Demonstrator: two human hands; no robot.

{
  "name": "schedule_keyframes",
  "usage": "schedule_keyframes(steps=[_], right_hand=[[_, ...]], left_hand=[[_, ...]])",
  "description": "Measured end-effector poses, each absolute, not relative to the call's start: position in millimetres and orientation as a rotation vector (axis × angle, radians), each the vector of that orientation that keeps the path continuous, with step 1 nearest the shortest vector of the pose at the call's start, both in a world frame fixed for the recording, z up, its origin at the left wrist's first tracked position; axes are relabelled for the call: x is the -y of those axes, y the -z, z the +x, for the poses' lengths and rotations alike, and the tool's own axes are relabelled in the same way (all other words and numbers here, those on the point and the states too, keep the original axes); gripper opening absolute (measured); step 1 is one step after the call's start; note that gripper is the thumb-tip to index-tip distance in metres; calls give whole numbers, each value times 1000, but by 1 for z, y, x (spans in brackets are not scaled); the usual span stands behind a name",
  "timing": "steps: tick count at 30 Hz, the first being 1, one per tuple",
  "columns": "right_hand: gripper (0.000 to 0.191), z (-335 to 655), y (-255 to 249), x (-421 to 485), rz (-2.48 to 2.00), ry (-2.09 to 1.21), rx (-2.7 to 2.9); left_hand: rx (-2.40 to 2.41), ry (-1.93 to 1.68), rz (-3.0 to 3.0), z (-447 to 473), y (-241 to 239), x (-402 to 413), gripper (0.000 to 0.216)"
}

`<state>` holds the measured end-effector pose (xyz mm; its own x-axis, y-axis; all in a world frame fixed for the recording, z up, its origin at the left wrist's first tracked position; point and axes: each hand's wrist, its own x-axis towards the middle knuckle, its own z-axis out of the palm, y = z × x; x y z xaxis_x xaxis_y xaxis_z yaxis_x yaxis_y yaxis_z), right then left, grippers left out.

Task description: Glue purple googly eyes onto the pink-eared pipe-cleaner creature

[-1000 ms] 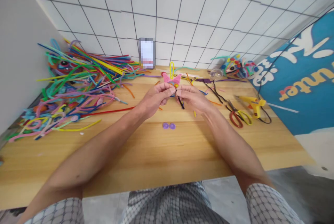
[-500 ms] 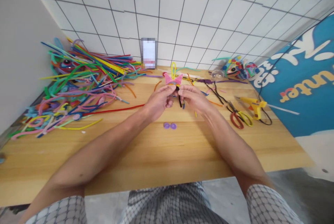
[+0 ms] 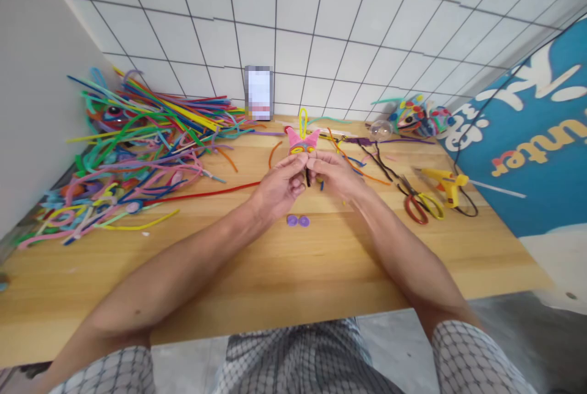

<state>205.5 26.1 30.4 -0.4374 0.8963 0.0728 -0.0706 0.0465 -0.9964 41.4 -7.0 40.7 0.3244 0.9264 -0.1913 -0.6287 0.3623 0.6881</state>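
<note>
My left hand (image 3: 282, 183) and my right hand (image 3: 335, 174) meet above the middle of the table, fingertips pinched together. Between them is a short black pipe cleaner (image 3: 308, 177), its end hanging down below the fingers; the rest is covered by them. Just behind the fingertips stands a pink-eared figure (image 3: 303, 139) with yellow rings on its front and a yellow loop on top. My hands hide its lower part. Two purple coiled discs (image 3: 298, 221) lie side by side on the wood nearer to me.
A large heap of coloured pipe cleaners (image 3: 151, 137) covers the left side. On the right are scissors (image 3: 419, 205), a yellow glue gun (image 3: 447, 183) and a clear ball (image 3: 381, 130). A phone (image 3: 259, 93) leans against the tiled wall. Decorated balls (image 3: 419, 117) sit at the back right.
My fingertips have drawn together and dropped slightly, so the figure's yellow rings show more. The dark piece at my fingertips is now mostly covered.
</note>
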Motion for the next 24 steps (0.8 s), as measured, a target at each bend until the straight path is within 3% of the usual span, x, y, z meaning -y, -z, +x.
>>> schedule_keyframes(steps=[12, 24], right_hand=[[26, 223, -40, -30, -925, -1625, 1528], [23, 221, -48, -24, -960, -1459, 1605]], left_hand=[[-699, -1074, 1098, 22, -34, -14, 27], [-760, -1101, 1149, 17, -35, -17, 20]])
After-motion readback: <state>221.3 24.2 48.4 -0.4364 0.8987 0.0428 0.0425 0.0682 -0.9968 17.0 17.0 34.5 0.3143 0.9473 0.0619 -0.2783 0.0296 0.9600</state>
